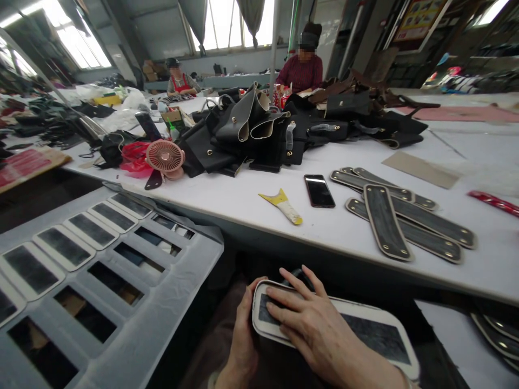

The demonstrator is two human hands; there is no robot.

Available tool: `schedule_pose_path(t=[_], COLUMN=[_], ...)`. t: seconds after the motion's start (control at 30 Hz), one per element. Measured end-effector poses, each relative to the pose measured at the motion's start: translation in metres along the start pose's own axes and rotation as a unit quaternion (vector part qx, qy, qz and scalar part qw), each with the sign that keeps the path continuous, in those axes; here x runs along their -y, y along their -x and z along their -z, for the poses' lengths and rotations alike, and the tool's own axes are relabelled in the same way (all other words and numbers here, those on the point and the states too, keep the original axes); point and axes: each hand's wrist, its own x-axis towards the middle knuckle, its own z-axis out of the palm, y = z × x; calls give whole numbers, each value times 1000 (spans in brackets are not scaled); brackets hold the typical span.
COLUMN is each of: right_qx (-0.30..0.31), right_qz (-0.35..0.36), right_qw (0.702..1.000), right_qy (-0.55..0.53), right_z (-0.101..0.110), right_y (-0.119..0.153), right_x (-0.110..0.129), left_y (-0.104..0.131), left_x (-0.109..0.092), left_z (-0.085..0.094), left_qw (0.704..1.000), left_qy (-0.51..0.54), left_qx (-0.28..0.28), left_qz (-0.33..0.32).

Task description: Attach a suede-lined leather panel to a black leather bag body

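Note:
Low in front of me is a long panel [375, 329] with rounded corners, a whitish border and a dark strip down its middle. My left hand [244, 327] is closed round its left end, thumb along the edge. My right hand [310, 316] lies across the panel's top with fingers spread, some resting on the dark strip and others reaching past the far edge. A dark curved piece [298, 280] shows behind those fingertips; what it belongs to I cannot tell. The panel's underside is hidden.
To the left, a grey slotted rack [162, 302] carries several similar panels [93, 231]. The white table [243, 202] ahead holds a yellow-and-white tool [281, 205], a phone [319, 190], several dark riveted strips [387, 221], a pink fan [165, 158] and piled black leather pieces [243, 129]. Two people sit beyond.

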Motion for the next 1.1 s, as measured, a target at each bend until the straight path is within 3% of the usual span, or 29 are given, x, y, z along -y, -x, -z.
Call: schedule_pose_path(t=[0.2, 0.57, 0.8, 1.1], right_qx=[4, -19, -40, -23], right_qz=[-7, -5, -2, -10], right_qw=[1000, 999, 998, 998], right_qy=[-8, -29, -50, -64], right_z=[2, -2, -4, -8], right_y=[-1, 1, 2, 2], right_x=[1, 0, -4, -5], left_y=[-2, -1, 4, 7], left_x=[5, 1, -7, -13], left_z=[12, 16, 10, 1], left_qw=[999, 997, 996, 995], left_qy=[-29, -68, -84, -101], left_qx=[0, -2, -20, -26], left_qz=[-26, -25, -18, -6])
